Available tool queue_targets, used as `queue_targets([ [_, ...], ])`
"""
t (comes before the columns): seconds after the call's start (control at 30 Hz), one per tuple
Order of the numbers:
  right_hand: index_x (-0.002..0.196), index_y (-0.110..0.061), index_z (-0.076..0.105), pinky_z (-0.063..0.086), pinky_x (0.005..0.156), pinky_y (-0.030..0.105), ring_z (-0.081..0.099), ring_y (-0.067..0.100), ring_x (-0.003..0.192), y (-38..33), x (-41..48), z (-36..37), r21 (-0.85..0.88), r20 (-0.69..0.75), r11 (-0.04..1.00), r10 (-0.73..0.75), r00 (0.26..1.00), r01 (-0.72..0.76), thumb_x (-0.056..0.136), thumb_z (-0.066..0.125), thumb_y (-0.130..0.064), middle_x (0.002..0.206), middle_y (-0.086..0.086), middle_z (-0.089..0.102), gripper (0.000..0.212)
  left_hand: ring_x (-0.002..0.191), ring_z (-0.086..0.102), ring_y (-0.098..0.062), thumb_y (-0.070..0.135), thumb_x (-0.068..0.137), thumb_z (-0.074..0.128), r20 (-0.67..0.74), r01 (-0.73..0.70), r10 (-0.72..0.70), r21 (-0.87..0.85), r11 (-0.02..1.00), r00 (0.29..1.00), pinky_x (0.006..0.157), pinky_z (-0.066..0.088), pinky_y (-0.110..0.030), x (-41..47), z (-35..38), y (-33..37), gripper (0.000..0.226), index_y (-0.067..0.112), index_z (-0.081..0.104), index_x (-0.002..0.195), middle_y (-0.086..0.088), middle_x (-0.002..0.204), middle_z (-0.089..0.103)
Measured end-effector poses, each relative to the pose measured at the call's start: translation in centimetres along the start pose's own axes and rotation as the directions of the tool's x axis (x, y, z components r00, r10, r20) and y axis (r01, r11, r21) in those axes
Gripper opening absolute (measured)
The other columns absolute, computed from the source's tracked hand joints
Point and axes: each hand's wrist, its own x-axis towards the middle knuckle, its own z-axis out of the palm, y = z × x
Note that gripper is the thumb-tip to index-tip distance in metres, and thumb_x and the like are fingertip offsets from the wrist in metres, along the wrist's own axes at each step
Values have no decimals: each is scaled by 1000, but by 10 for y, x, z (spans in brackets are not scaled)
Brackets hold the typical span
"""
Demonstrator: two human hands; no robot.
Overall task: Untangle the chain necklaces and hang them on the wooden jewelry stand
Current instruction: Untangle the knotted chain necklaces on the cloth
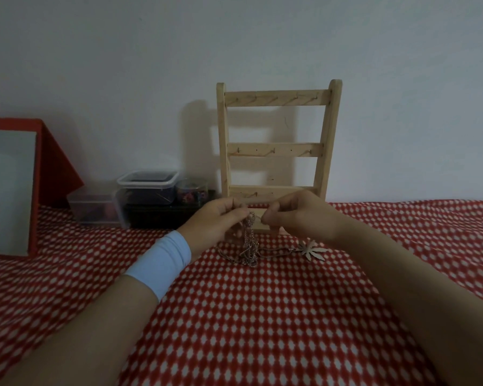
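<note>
A tangle of thin chain necklaces (248,243) hangs from my fingers down to the red-and-white patterned cloth (234,316). My left hand (212,221), with a light blue wristband, pinches the top of the tangle. My right hand (293,215) pinches a strand right beside it. A leaf-shaped pendant (311,249) on one chain lies on the cloth to the right of the tangle. The wooden jewelry stand (276,146) rises just behind my hands against the wall, with three crossbars of small hooks, all bare.
Clear plastic boxes (148,188) and a small round jar (191,189) with small items sit left of the stand on a dark tray. A red-framed mirror (11,185) leans at the far left. The wall is close behind.
</note>
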Motion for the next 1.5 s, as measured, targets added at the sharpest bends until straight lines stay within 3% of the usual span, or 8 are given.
queue_targets([
  [0.17,95,-6,79,31,41,17,37,5,42,-5,-4,3,95,65,993,62,996,-68,96,66,-16,54,-8,61,16,69,65,-22,20,94,62,-61,-151,158,103,983,986,71,56,-32,0,4,1,11,11,69,92,-17,85,70],
  [0.33,65,-21,72,30,40,19,35,3,37,-9,-8,6,130,3,988,84,997,-83,98,66,-20,43,-13,52,34,67,65,-21,15,90,67,-62,-179,185,90,980,981,64,56,-27,-2,3,3,11,20,72,82,-5,73,69],
  [0.63,88,-18,79,18,45,25,26,10,47,-2,-2,4,362,135,908,174,975,-212,100,61,-28,74,4,68,24,81,70,-9,14,91,66,-84,-296,317,201,934,945,76,54,-18,-3,3,3,16,23,76,83,4,83,75],
  [0.73,89,-15,76,18,42,21,27,6,40,-3,-3,5,348,152,914,165,974,-209,100,60,-30,57,-7,63,25,87,68,-3,3,87,69,-33,-362,383,258,896,923,80,49,-12,-3,4,6,25,27,75,85,7,91,74],
  [0.97,86,-7,71,19,38,19,27,4,37,7,2,2,432,132,889,109,985,-156,100,59,-17,50,-8,56,20,106,65,-24,-11,93,46,128,-17,50,-243,970,991,98,50,-37,-1,8,2,35,8,63,117,-12,115,69],
  [1.17,78,-9,64,11,44,28,21,7,40,13,4,-9,426,98,900,49,994,-86,100,56,-22,47,-8,40,26,96,71,-12,-1,91,61,244,-20,-1,85,996,970,90,51,-22,-7,7,1,23,16,72,101,-5,97,76],
  [1.4,96,-6,77,30,44,17,42,5,45,14,1,-14,171,2,985,38,999,-38,96,66,-12,55,-9,54,12,90,71,-10,13,79,79,43,-109,103,174,979,994,88,54,-25,-3,0,-3,19,23,75,95,0,91,77],
  [1.5,97,-9,79,49,69,12,68,-2,69,14,2,-10,40,-38,999,-23,999,24,92,71,-8,73,-12,75,9,80,69,-4,9,73,83,-19,-179,188,229,957,982,78,53,-18,-3,1,-3,22,25,75,86,5,82,75],
])
